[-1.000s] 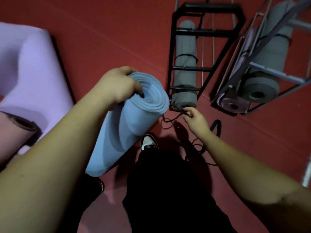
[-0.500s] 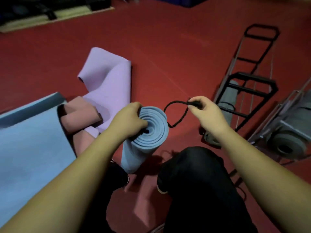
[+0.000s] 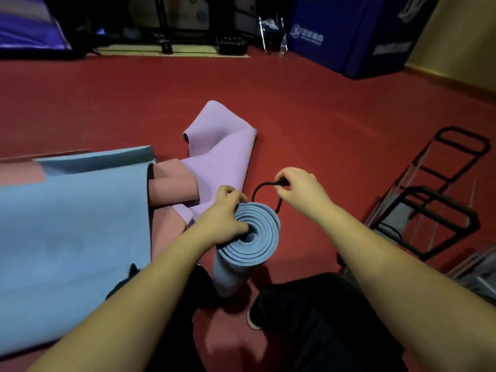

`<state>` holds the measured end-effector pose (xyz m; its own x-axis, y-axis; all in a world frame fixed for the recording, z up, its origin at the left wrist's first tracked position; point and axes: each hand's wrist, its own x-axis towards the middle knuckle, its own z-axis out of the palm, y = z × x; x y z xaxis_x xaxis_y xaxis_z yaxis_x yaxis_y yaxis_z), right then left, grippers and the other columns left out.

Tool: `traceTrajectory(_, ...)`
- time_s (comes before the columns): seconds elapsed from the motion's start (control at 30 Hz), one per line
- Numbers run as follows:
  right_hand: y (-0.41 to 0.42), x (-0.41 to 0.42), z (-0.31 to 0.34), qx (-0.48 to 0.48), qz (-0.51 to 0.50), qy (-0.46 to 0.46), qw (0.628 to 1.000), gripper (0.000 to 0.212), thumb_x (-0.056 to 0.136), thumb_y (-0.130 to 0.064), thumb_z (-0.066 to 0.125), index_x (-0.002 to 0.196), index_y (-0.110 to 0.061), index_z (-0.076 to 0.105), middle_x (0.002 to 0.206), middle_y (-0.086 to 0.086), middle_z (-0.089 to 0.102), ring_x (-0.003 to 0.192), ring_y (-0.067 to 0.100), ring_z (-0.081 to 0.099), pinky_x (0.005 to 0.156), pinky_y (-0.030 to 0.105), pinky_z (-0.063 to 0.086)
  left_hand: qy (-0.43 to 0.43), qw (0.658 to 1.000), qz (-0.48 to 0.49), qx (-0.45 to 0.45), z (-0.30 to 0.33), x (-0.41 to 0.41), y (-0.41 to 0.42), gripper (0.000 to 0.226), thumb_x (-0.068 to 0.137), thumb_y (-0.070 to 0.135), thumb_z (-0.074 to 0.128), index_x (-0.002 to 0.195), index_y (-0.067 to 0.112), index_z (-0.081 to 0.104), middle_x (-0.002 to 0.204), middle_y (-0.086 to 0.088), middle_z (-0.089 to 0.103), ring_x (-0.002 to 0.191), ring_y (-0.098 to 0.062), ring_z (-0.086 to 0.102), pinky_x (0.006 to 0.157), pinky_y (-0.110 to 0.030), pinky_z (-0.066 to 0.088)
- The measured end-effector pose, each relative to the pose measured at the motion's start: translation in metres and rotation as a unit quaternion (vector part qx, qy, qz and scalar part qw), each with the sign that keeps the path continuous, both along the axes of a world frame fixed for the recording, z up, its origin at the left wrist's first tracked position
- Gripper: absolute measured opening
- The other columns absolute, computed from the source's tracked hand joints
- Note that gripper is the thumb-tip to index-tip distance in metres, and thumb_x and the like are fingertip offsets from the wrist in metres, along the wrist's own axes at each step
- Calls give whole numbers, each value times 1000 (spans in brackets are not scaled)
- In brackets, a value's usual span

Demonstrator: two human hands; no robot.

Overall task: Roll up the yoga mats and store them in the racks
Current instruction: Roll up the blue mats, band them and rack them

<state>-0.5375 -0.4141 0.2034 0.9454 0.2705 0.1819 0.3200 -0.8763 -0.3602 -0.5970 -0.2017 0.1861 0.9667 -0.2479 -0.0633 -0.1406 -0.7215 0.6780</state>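
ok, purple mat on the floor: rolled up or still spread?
Still spread, not rolled. The purple mat lies loose and crumpled on the red floor, one corner curled over; no spiral end like the blue roll shows.

A red floor [image 3: 335,108] fills the room, with a big blue padded block [image 3: 349,36] bearing white print at the far right, dark gym gear [image 3: 188,20] (too dim to make out) along the far wall, and a purple-blue pad [image 3: 24,25] far left.

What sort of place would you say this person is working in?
Probably a gym or fitness studio: yoga mats lie spread on a red sports floor, a black mat rack stands nearby, and blue padded blocks line the wall.
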Motion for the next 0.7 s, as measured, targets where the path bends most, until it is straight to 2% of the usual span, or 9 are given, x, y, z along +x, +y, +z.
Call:
traceTrajectory(0.07, 12, 3, 4, -3, 37, 20, 999, 12, 88, -21, 66, 100, -20, 65, 104, -4, 68, 101, 17, 63, 95, 40, 46, -5, 1000, 12, 7, -2, 0, 0, 67, 73, 18, 75, 131, 18, 42, 151, 3, 18, 105, -16, 53, 81, -27, 40)
traceTrajectory(0.13, 20, 3, 10, 50, 83, 46, 994, 11, 88, -17, 68, 96, -23, 64, 95, -10, 67, 92, 10, 63, 91, 33, 49, -4, 1000, 13, 1, -3, -1, -2, 91, 73, 17, 75, 149, 24, 26, 161, 6, 9, 118, -17, 51, 83, -24, 37)
traceTrajectory(0.2, 25, 2, 15, 80, 126, 76, 986, 17, 87, -13, 70, 92, -27, 62, 89, -13, 66, 87, 7, 63, 85, 28, 49, 13, 1000, 13, -25, -2, -2, -4, 104, 74, 15, 73, 156, 30, 12, 159, 0, 27, 121, -19, 52, 83, -21, 36)
traceTrajectory(0.27, 27, 1, 19, 111, 140, 109, 978, 20, 86, -15, 72, 87, -32, 61, 83, -16, 67, 81, 5, 64, 83, 28, 50, 23, 999, 17, -30, -3, 0, -5, 98, 75, 16, 70, 156, 33, 17, 143, -1, 49, 107, -16, 56, 79, -22, 37)
traceTrajectory(0.37, 23, 1, 25, 150, 130, 145, 969, 20, 86, -16, 72, 87, -34, 62, 73, -15, 65, 68, 0, 58, 73, 26, 48, 2, 1000, 20, -10, -6, 6, -4, 66, 76, 22, 71, 137, 24, 45, 130, 5, 49, 109, -16, 55, 80, -25, 35)
traceTrajectory(0.47, 12, -2, 25, 151, 113, 180, 965, 22, 86, -15, 72, 94, -30, 58, 66, -11, 51, 60, 4, 45, 62, 26, 39, -11, 998, 55, -21, -9, 11, 1, 53, 75, 22, 74, 124, 21, 54, 121, 3, 51, 102, -15, 54, 77, -24, 33)
traceTrajectory(0.6, -8, -13, 21, 93, 95, 217, 967, 19, 85, -10, 68, 81, -27, 60, 65, -12, 56, 58, -1, 47, 68, 28, 40, -21, 989, 138, -48, -11, 25, 13, 53, 76, 20, 73, 126, 18, 57, 127, -1, 51, 100, -15, 53, 79, -24, 35)
traceTrajectory(0.63, -9, -18, 19, 66, 101, 200, 972, 21, 84, -12, 68, 78, -30, 59, 69, -13, 57, 60, -5, 47, 71, 27, 39, -24, 985, 161, -50, -12, 29, 16, 53, 76, 22, 73, 126, 18, 56, 128, -2, 51, 102, -19, 55, 80, -26, 35)
traceTrajectory(0.7, -5, -31, 13, 16, 124, 126, 984, 15, 79, -23, 65, 78, -35, 55, 83, -13, 60, 77, -7, 50, 79, 28, 34, -23, 977, 204, -61, -12, 36, 18, 53, 78, 23, 73, 127, 17, 55, 129, -4, 49, 104, -22, 55, 80, -27, 35)
